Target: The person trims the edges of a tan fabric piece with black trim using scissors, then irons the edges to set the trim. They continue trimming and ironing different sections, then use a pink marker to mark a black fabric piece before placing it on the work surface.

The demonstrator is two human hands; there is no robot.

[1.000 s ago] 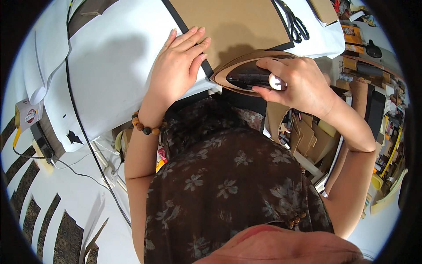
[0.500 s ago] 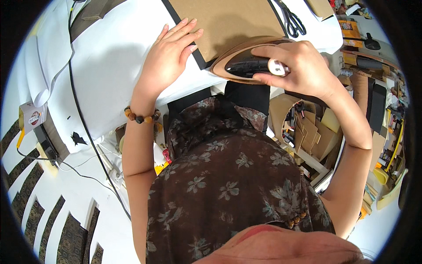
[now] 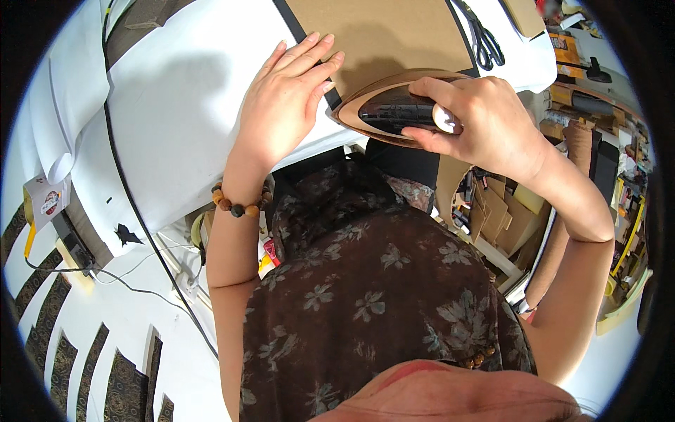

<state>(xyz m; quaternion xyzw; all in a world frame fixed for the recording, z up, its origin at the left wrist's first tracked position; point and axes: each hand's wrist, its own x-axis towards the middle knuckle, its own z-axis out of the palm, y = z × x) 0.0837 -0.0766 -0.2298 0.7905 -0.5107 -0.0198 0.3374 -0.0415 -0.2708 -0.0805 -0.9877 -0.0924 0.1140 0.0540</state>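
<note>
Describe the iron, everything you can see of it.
The iron has a dark glossy body, a copper-brown edge round its base and a pale round knob at the handle's rear. It sits flat near the front edge of the white-covered table, on a brown panel, nose pointing left. The right hand grips its handle; the left hand lies flat beside it.

The left hand [image 3: 285, 105] lies flat on the white cloth [image 3: 176, 105], fingertips touching the cardboard sheet [image 3: 380, 35]. To its right, the right hand [image 3: 485, 126] grips the iron [image 3: 390, 112] at the table's near edge. Scissors [image 3: 481, 39] lie beyond the iron.
</note>
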